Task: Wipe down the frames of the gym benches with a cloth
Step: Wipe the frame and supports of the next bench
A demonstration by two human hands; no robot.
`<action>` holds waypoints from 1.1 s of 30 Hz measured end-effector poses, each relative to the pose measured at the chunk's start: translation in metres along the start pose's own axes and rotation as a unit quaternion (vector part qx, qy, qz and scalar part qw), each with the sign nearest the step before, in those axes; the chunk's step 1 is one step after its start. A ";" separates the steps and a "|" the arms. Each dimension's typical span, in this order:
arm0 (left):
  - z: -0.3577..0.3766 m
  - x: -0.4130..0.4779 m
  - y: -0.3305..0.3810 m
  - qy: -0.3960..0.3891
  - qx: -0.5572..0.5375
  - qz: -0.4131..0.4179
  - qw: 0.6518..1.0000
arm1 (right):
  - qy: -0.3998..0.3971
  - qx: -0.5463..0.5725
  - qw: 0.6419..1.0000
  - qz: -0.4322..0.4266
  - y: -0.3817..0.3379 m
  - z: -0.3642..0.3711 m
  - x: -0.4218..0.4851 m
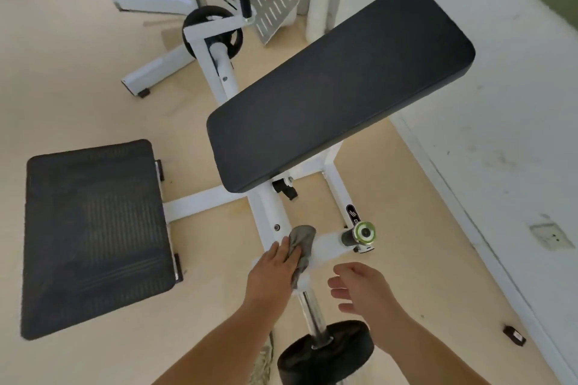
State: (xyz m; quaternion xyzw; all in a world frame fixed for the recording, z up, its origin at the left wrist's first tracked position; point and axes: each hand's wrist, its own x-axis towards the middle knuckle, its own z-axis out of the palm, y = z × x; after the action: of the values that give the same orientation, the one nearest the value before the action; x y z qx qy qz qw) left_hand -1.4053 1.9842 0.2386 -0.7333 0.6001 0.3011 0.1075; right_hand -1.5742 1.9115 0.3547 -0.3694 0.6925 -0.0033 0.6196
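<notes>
Below the pad (337, 84), your left hand (275, 266) presses the cloth (301, 244) against the white frame (272, 212) with fairly straight fingers; the thumb is hidden. Your right hand (359, 287) hovers near it, loosely open and holding nothing. Spread the cloth wider under your palm, wrap it round the tube to reach the underside, and work around the bolt. If the chrome bar (309, 306) shifts, steady it with your free hand.

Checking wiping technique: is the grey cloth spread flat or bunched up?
Bunched up. The grey cloth shows deep folds and creases, crumpled under the left hand, which presses it against the white frame.
</notes>
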 end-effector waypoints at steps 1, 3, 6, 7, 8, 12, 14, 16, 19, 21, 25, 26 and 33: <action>0.002 -0.008 0.001 -0.002 -0.018 -0.038 0.999 | -0.014 -0.016 1.000 -0.005 0.000 -0.005 0.002; 0.001 -0.030 0.012 0.008 -0.053 -0.105 0.993 | -0.047 -0.038 0.998 -0.010 0.001 -0.021 0.003; -0.008 -0.062 0.051 0.016 -0.130 -0.140 0.981 | -0.085 -0.059 0.994 -0.024 0.005 -0.057 -0.006; -0.011 -0.071 0.071 0.039 -0.184 -0.149 0.971 | -0.096 -0.067 0.993 -0.032 0.006 -0.072 -0.010; -0.015 -0.080 0.093 0.069 -0.245 -0.157 0.954 | -0.104 -0.070 0.991 -0.039 0.007 -0.089 -0.015; -0.042 -0.107 0.182 0.193 -0.423 -0.173 0.868 | -0.130 -0.088 0.986 -0.055 0.004 -0.150 -0.048; -0.064 -0.117 0.216 0.233 -0.487 -0.171 0.824 | -0.158 -0.070 0.983 -0.056 -0.003 -0.169 -0.065; -0.084 -0.124 0.239 0.250 -0.547 -0.161 0.783 | -0.185 -0.049 0.979 -0.066 -0.011 -0.180 -0.080; -0.101 -0.128 0.260 0.258 -0.573 -0.134 0.766 | -0.200 -0.025 0.975 -0.090 -0.021 -0.192 -0.090; -0.106 -0.124 0.269 0.250 -0.571 -0.129 0.771 | -0.203 -0.003 0.976 -0.082 -0.027 -0.198 -0.088; -0.121 -0.096 0.291 0.235 -0.577 -0.145 0.769 | -0.214 0.010 0.974 -0.074 -0.043 -0.215 -0.069; -0.127 -0.083 0.298 0.231 -0.580 -0.151 0.766 | -0.212 0.010 0.974 -0.077 -0.050 -0.221 -0.059; -0.182 0.065 0.357 0.227 -0.669 -0.196 0.680 | -0.183 -0.019 0.980 -0.078 -0.139 -0.288 0.092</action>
State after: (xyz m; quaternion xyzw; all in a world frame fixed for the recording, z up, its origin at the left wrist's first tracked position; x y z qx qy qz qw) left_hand -1.6795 1.7451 0.4196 -0.7567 0.0872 0.4188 -0.4944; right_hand -1.7476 1.6322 0.4070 -0.4282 0.5363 0.0287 0.7267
